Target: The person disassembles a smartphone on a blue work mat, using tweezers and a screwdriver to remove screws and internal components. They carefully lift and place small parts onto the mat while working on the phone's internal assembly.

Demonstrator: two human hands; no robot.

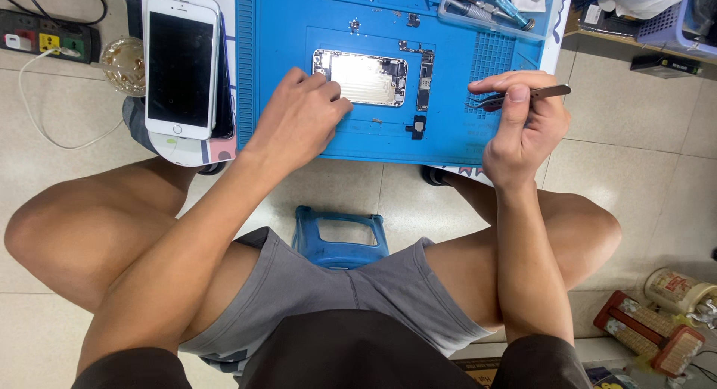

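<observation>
An opened phone housing with its silver inner plate lies on a blue work mat. My left hand rests on the mat against the housing's lower left corner, fingers curled on its edge. My right hand hovers over the mat's right side, pinching metal tweezers that point left. Small dark phone parts lie just right of the housing, and another small part sits below them.
A white phone lies screen-up at the left of the mat. A clear tray of tools stands at the mat's top right. A power strip sits far left. A blue stool shows between my knees.
</observation>
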